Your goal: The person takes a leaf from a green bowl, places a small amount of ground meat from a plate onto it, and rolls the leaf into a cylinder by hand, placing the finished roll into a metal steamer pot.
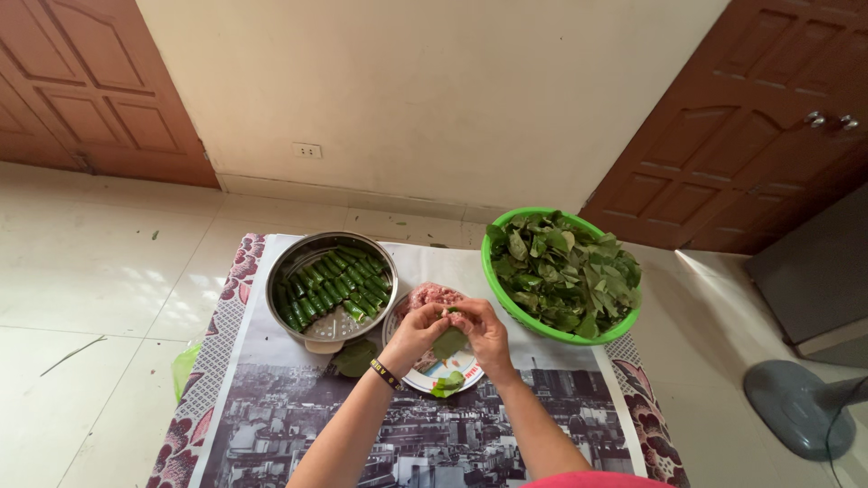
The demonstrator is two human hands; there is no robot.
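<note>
My left hand (416, 334) and my right hand (485, 331) meet over a white plate (419, 376) and together hold a green leaf (449, 343) folded around some filling. Pink minced meat (425, 295) lies at the far side of the plate. Another loose leaf (448, 383) rests on the plate's near edge. A dark band circles my left wrist.
A metal steamer pot (331, 284) with several rolled green leaves stands left of the plate. A green basket (562, 275) full of loose leaves sits to the right. A dark leaf (354, 358) lies on the printed cloth (271, 416). A fan base (800, 407) stands on the floor at the right.
</note>
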